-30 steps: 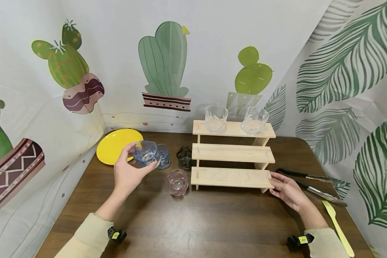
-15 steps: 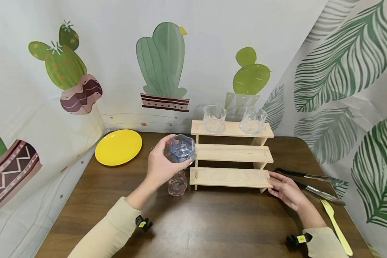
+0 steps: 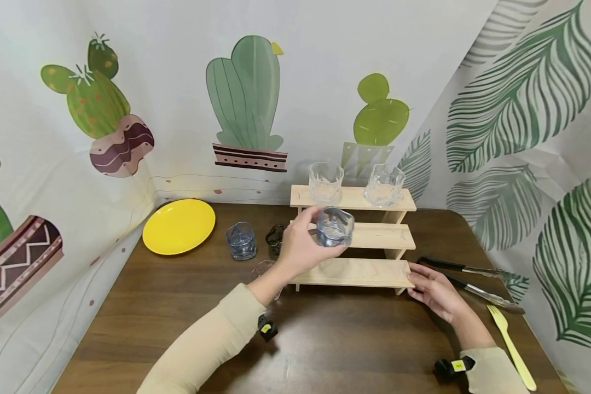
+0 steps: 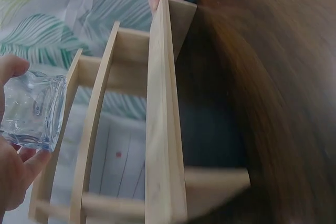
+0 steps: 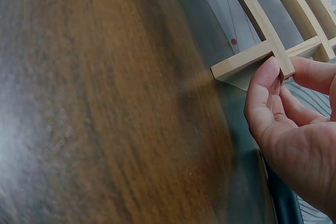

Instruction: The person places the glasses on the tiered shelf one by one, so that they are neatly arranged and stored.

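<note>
My left hand (image 3: 302,243) holds a light-blue glass (image 3: 335,227) between thumb and fingers, in front of the middle step of a three-step wooden rack (image 3: 352,272). In the left wrist view the same glass (image 4: 34,109) lies sideways beside the rack's boards. At the rack's right end my right hand (image 3: 435,290) pinches the end of the lowest board; in the right wrist view the thumb and fingers close round that board's corner (image 5: 283,66). Two clear glasses (image 3: 326,183) stand on the top step.
Left of the rack are another blue glass (image 3: 241,241), a dark glass (image 3: 274,239) and a pink glass (image 3: 262,269), partly hidden by my left arm. A yellow plate (image 3: 179,227) lies at the back left. Tongs (image 3: 487,295) and a yellow fork (image 3: 512,347) lie at the right.
My left hand has carried the blue glass rightward, from beside the yellow plate to the front of the rack's middle step. The right hand has kept its grip on the lowest board.
</note>
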Available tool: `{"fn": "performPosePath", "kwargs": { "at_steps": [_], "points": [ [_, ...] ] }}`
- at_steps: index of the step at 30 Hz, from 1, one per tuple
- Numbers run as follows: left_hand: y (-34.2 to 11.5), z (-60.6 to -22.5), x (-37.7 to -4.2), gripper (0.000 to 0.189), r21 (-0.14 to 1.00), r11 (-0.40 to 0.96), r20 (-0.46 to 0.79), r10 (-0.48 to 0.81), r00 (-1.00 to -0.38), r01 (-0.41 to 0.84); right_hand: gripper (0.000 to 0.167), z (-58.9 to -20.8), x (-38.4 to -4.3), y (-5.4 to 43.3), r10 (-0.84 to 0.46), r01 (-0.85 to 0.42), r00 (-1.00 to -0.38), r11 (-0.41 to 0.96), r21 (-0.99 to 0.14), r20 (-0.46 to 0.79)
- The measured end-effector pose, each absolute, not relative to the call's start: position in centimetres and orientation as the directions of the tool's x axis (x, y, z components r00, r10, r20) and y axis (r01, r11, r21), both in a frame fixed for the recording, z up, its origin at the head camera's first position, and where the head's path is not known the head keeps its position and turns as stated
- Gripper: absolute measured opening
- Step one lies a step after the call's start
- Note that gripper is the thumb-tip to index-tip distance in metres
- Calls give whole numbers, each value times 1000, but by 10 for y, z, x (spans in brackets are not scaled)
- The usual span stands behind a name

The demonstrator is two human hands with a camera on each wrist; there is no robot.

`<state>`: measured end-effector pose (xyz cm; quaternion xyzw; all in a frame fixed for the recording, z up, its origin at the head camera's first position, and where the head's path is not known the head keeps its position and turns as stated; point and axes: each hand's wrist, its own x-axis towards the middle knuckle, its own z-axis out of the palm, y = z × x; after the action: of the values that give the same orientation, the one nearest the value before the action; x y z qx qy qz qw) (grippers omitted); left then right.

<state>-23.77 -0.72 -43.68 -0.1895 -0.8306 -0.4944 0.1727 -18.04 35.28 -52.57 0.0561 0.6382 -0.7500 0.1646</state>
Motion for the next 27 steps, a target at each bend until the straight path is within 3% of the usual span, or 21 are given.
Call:
{"fn": "performPosePath", "kwargs": {
  "at_steps": [9,27],
  "points": [
    [49,-441,-247,92,768,395,454,219,-864,503,44,-529,-179,352,-171,317,-940,-129,-940,-294],
    [109,-444,-255,95,737,499,400,220,-889,455,67,-524,-180,351,-170,330,-935,-97,-939,-311]
  ]
}}
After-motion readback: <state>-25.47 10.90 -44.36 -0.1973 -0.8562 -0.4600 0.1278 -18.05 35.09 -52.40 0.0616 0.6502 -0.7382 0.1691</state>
